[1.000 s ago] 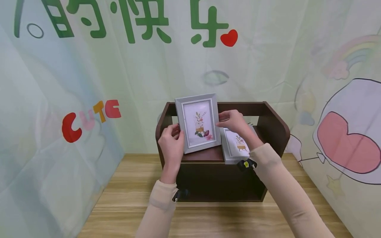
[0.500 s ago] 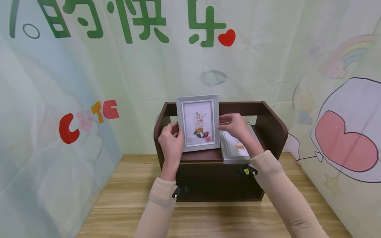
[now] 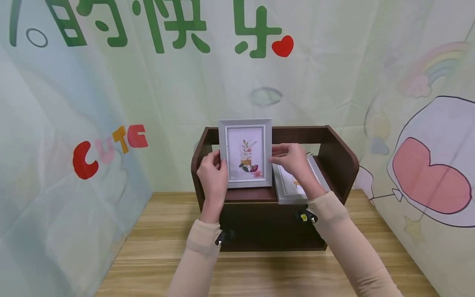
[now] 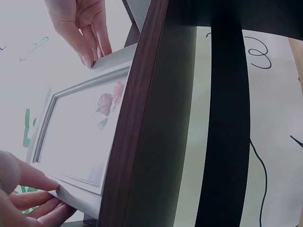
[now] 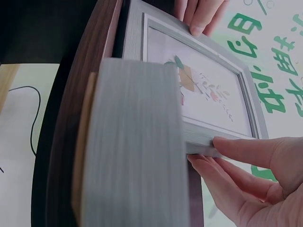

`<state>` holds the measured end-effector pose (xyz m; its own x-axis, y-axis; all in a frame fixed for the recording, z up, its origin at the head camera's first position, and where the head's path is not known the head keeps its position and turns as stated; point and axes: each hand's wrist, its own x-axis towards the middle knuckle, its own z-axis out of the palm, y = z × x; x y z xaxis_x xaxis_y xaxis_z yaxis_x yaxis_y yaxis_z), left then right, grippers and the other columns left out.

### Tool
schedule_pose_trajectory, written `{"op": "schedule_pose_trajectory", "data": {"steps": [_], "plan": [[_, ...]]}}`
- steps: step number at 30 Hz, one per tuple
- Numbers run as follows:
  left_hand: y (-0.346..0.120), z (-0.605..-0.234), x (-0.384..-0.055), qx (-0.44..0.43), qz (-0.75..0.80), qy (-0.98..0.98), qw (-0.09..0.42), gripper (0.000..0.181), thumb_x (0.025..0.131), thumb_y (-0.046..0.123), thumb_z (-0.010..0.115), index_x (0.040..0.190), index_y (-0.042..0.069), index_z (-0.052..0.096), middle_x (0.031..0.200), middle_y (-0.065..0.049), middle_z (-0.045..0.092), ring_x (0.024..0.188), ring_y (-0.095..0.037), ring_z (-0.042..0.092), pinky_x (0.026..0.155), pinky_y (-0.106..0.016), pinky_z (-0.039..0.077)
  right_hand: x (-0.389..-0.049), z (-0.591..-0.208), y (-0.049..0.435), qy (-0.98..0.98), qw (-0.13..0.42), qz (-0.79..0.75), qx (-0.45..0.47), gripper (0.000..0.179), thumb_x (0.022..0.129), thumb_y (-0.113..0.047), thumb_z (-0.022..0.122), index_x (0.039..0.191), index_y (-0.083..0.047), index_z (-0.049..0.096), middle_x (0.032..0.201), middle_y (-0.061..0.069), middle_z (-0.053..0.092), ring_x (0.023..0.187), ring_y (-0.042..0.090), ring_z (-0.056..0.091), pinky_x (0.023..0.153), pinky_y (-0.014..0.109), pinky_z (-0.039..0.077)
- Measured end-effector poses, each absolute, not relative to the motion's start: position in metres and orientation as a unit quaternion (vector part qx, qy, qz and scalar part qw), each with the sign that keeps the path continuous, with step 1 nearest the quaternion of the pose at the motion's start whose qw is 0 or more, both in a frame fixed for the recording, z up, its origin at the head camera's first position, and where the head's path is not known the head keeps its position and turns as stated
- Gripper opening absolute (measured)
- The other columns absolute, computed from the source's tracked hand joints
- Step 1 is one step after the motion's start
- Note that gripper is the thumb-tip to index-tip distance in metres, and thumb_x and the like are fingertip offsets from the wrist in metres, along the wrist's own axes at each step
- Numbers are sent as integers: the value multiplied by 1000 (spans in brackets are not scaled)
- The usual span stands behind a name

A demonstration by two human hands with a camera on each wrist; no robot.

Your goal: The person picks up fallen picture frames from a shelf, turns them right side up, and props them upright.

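Observation:
A silver-grey picture frame (image 3: 245,153) with a plant-and-flower print stands upright over the left part of the upper shelf (image 3: 252,194), held between two hands. The left hand (image 3: 213,175) pinches its left side, thumb in front and fingers behind. On the opposite side, the right hand (image 3: 292,160) pinches the frame's edge; the right wrist view shows the thumb (image 5: 246,149) on the front and fingers curled beneath. A second, similar grey frame (image 3: 283,197) lies face up on the shelf's right part, partly hidden under the right forearm.
The dark brown two-tier rack (image 3: 272,227) has raised side panels (image 3: 339,165) and a back rail. It stands on a wood-grain tabletop (image 3: 259,272). Printed cloth (image 3: 185,99) hangs behind and at both sides.
The held picture frame has turned from a slight tilt to nearly level, its lower edge now about parallel with the shelf. Both hands keep their grip; the second frame stays put.

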<state>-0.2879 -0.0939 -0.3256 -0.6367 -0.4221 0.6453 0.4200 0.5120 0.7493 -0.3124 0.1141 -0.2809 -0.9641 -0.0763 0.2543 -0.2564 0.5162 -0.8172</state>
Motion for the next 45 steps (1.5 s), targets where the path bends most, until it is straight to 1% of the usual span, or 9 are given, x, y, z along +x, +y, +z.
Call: {"op": "schedule_pose_trajectory", "data": {"steps": [13, 19, 24, 32, 35, 38, 41, 43, 45], "plan": [[-92, -327, -279, 17, -469, -769, 434, 35, 85, 2, 65, 120, -6, 61, 111, -24, 61, 103, -35, 61, 84, -40, 55, -312, -282, 103, -866, 117, 474, 111, 32, 81, -11, 74, 111, -2, 68, 106, 15, 71, 97, 26, 69, 83, 40, 56], [-90, -326, -274, 25, -469, -776, 420, 43, 86, 3, 65, 126, -5, 56, 121, -24, 59, 112, -38, 56, 95, -46, 48, -310, -281, 98, -869, 117, 467, 112, 32, 81, -12, 74, 110, -2, 69, 105, 14, 71, 97, 25, 69, 82, 40, 56], [-89, -326, -272, 32, -475, -780, 407, 48, 86, 4, 64, 131, -5, 51, 126, -23, 55, 119, -36, 52, 102, -44, 43, -310, -280, 95, -871, 114, 465, 113, 32, 81, -13, 74, 110, -2, 69, 106, 14, 71, 97, 26, 69, 83, 40, 56], [-86, -324, -270, 36, -482, -778, 401, 53, 86, 4, 64, 136, -4, 47, 130, -23, 52, 122, -34, 50, 103, -43, 43, -310, -281, 96, -873, 116, 459, 113, 32, 81, -14, 74, 110, -2, 69, 105, 14, 71, 98, 26, 69, 84, 40, 55], [-82, -324, -270, 27, -478, -771, 419, 57, 85, 3, 66, 138, -3, 45, 131, -21, 49, 123, -34, 48, 103, -42, 43, -310, -280, 100, -874, 109, 459, 118, 32, 82, -15, 73, 111, -3, 68, 107, 14, 71, 100, 26, 68, 85, 41, 55], [-74, -323, -268, 4, -455, -757, 468, 59, 83, 4, 70, 137, -2, 46, 131, -19, 48, 122, -33, 46, 101, -41, 45, -309, -279, 108, -876, 98, 458, 116, 32, 84, -17, 72, 112, -4, 68, 109, 14, 70, 102, 26, 66, 87, 41, 54], [-63, -323, -265, -26, -431, -743, 511, 57, 79, 5, 74, 131, -2, 52, 125, -18, 52, 116, -32, 47, 96, -41, 48, -306, -277, 118, -880, 93, 454, 105, 33, 85, -19, 71, 114, -4, 67, 112, 14, 69, 104, 26, 65, 88, 41, 53], [-55, -323, -263, -47, -427, -742, 514, 53, 78, 6, 76, 126, -2, 56, 119, -18, 55, 111, -31, 51, 92, -40, 51, -305, -276, 125, -884, 94, 447, 99, 33, 86, -19, 70, 115, -4, 66, 113, 15, 68, 105, 27, 64, 88, 41, 53], [-47, -323, -261, -67, -436, -747, 498, 49, 77, 7, 77, 121, -2, 59, 114, -18, 57, 106, -30, 54, 88, -40, 53, -303, -276, 132, -888, 97, 440, 93, 35, 86, -20, 70, 116, -4, 65, 115, 15, 67, 107, 28, 63, 88, 42, 53]]}}
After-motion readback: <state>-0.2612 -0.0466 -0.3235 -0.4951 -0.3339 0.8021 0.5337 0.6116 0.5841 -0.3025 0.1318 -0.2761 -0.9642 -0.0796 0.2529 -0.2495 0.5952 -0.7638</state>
